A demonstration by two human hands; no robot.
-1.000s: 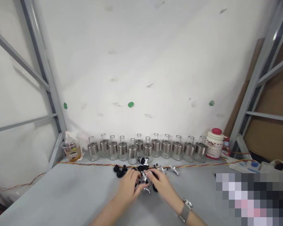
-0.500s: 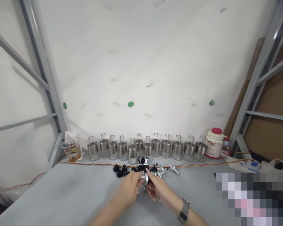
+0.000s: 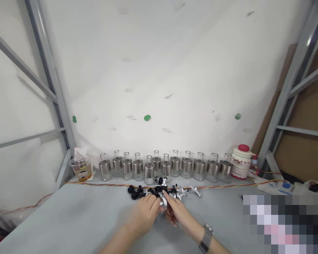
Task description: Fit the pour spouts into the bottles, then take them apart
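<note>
A shiny silver bottle stopper is held between my two hands near the front of a small pile. My left hand is closed round its left side, fingers curled over and a little blurred. My right hand grips it from the right, thumb along the top and the other fingers curled beneath; a watch is on that wrist. Just beyond lie loose black stoppers and silver stopper parts. The lower end of the held piece is hidden by my fingers.
Several glass bottles with metal sleeves stand in a row along the wall. A twisted red-yellow wire crosses before them. A plastic cup is left, a white jar with red lid right, beside a power strip.
My left hand has turned slightly and its fingers have closed further over the silver stopper. The right hand keeps nearly the same place. The bottles and pile have not moved.
</note>
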